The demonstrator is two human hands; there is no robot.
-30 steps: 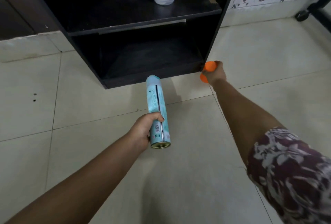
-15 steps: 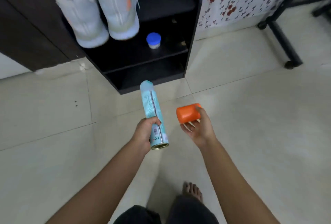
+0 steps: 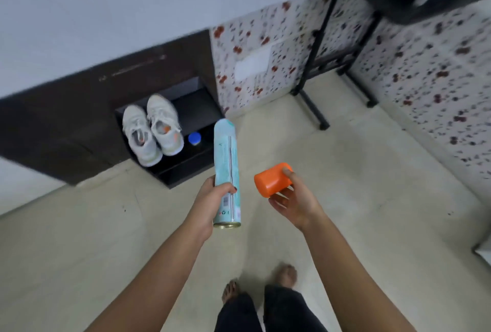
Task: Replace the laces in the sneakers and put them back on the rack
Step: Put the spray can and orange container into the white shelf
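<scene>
Two white sneakers [image 3: 152,129] with orange accents stand side by side on the top shelf of a black rack [image 3: 196,164], toes toward me. My left hand [image 3: 210,198] grips a tall pale-teal spray can [image 3: 226,172] near its base, the can pointing away toward the rack. My right hand [image 3: 292,198] holds an orange cap [image 3: 271,179] between thumb and fingers, just right of the can. Both hands hover above the floor, well in front of the rack.
A small jar with a blue lid [image 3: 194,139] sits on a lower shelf of the rack, right of the sneakers. A black metal stand [image 3: 316,71] rises by the flower-patterned wall at right. My bare feet [image 3: 261,282] stand on the cream tiled floor.
The view has risen and pulled back from the rack, so the sneakers and wall now show. My right hand came back from the floor by the rack with the orange cap, beside the can.
</scene>
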